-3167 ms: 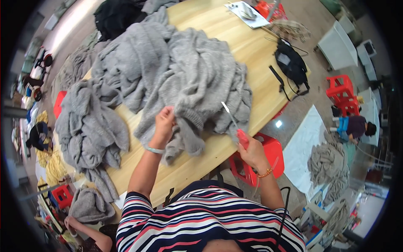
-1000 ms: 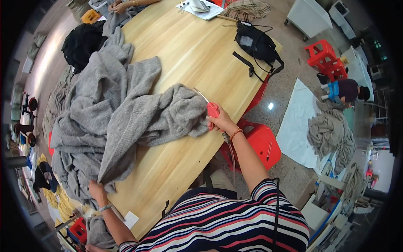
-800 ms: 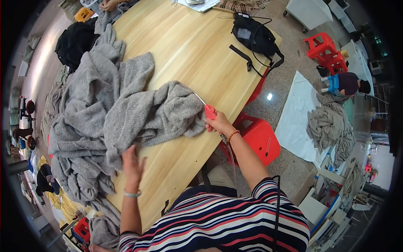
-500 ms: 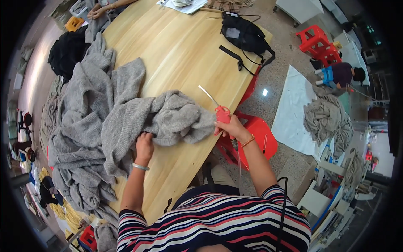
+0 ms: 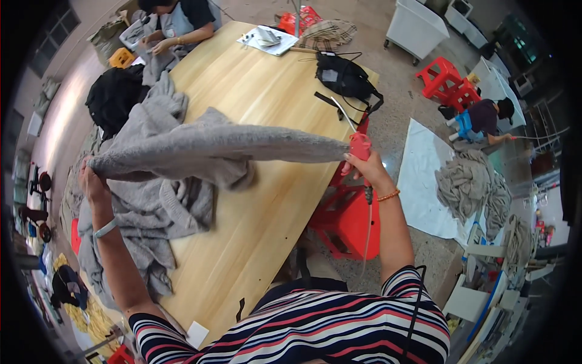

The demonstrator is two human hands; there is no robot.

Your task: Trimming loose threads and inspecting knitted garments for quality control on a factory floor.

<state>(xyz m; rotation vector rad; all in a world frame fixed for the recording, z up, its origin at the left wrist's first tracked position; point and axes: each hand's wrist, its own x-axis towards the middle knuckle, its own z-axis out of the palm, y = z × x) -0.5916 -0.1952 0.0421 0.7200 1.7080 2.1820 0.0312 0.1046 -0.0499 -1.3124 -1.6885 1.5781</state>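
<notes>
A grey knitted garment is stretched in a long band above the table, between my two hands. My left hand is closed around its left end. My right hand grips a red air blow gun, whose thin metal nozzle points up and to the left. The garment's right end meets the gun and the fingers of that hand; the exact hold there is partly hidden. A clear hose hangs from the gun's handle. Under the stretched garment lies a heap of grey knitwear on the table's left side.
On the wooden table lie a black bag and papers. A red stool stands by my right side. Across the table a co-worker handles grey knitwear. More knitwear lies on a white floor sheet.
My left hand has moved left and up, drawing the bunched garment out into a long band. The right hand with the blow gun has shifted right and slightly up. The view has tilted upward.
</notes>
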